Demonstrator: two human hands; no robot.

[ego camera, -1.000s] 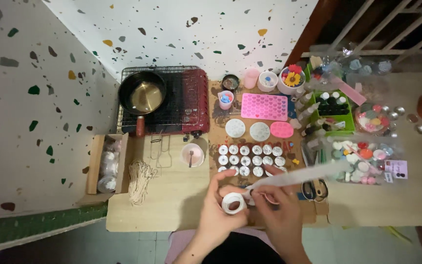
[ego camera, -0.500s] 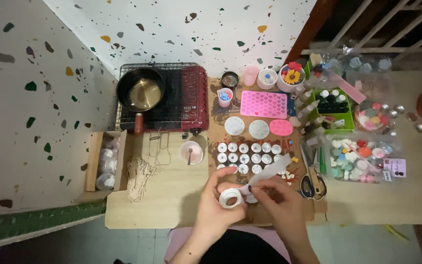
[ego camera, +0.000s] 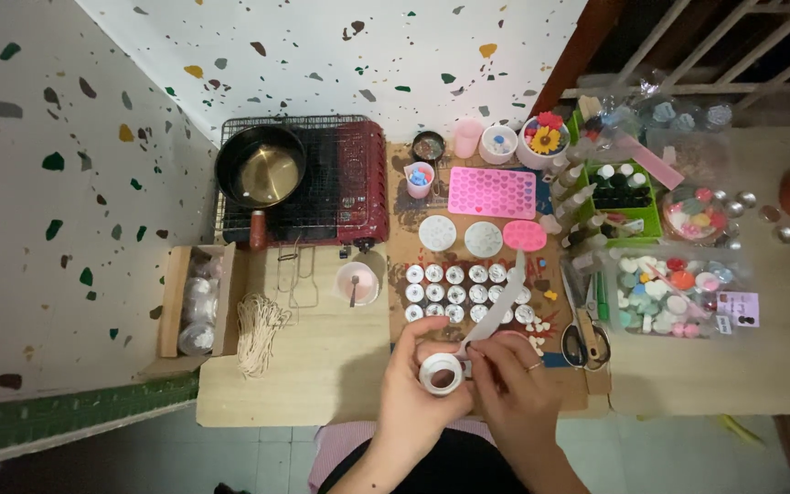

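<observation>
Left hand [ego camera: 418, 389] has its grip closed round the white tape roll [ego camera: 441, 373] just above the tabletop [ego camera: 322, 366], right hand [ego camera: 514, 384] pinching the loose strip [ego camera: 496, 306] that runs up-right, away from the roll.

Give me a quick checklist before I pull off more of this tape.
1. Tape roll gripped in left hand: ok.
2. Right hand pinching the loose strip near the roll: ok.
3. Strip free of twists: cannot tell; it rises above the tealight cups.
4. Strip clear of the cups: cannot tell from this view.
5. Scissors within reach, right of the hands: ok.
6. Pan on the stove well away from the hands: ok.
</observation>
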